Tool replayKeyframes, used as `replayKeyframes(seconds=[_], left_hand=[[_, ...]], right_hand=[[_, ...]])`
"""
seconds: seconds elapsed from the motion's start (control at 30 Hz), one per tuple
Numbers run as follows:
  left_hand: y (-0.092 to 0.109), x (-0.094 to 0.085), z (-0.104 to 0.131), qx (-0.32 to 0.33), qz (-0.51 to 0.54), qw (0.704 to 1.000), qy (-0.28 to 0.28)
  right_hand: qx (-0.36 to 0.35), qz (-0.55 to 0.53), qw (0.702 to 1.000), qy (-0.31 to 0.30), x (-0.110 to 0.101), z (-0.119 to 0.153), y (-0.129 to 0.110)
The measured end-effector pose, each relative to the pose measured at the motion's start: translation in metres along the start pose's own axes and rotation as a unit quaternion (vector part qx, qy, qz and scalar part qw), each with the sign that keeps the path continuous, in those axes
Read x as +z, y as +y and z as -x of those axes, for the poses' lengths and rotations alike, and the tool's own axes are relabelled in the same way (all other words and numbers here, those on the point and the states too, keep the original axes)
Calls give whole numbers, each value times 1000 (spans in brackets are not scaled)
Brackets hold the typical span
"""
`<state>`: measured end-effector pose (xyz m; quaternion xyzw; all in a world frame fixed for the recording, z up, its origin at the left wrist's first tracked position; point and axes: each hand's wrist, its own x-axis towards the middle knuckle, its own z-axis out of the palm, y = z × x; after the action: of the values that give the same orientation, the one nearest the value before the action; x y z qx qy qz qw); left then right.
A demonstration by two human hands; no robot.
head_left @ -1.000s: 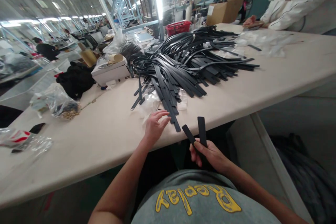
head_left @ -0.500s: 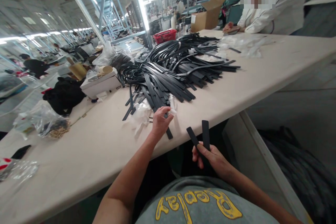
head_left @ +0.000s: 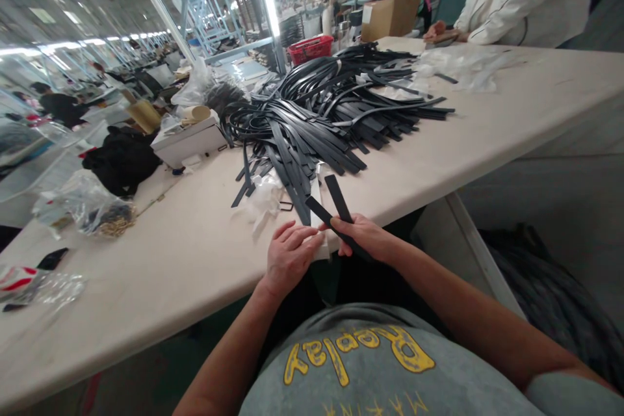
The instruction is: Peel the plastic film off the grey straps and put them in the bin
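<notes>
My right hand is closed around a black strap, with two flat, rounded ends fanning out above the fingers in a V. Close beside it, at the table's near edge, my left hand has its fingers bent together over a thin white strip of paper or film. The fingertips of both hands nearly meet there, and the exact pinch is partly hidden. Just beyond lies a large heap of black straps, its closest ends reaching the left hand. A small dark rectangular buckle rests by crumpled white wrapping.
On the pale table stand a white box, a black cloth bundle and a clear bag of small metal parts. A red basket sits behind the heap. Across the table, a person in white rests their hands on it.
My left hand has come down to the table edge, with the white strip now stretched beyond it. My right hand has moved up and left with the black strap, meeting the left hand.
</notes>
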<state>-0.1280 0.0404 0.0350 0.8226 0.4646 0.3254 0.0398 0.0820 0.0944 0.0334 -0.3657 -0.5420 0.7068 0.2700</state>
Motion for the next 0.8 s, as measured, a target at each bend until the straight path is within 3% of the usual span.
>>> replayKeyframes(seconds=[0.17,0.27,0.4,0.6,0.67,0.8], left_hand=[[8,0,26,-27,21,999,29],[18,2,37,-149,147,976,67],[22,5,28,-328,377,864,62],[13,16,-5,-464,571,675,-52],[13,20,-10,-475,589,647,-89],[18,24,-12,-476,593,637,-131]], right_hand=[[-59,98,993,38,9,-22,-10],[-83,137,986,51,11,-24,-15],[-99,164,980,50,10,-21,-20],[-110,217,968,53,6,-16,-23],[-109,226,966,57,4,-13,-22],[-119,247,960,56,-1,-8,-18]])
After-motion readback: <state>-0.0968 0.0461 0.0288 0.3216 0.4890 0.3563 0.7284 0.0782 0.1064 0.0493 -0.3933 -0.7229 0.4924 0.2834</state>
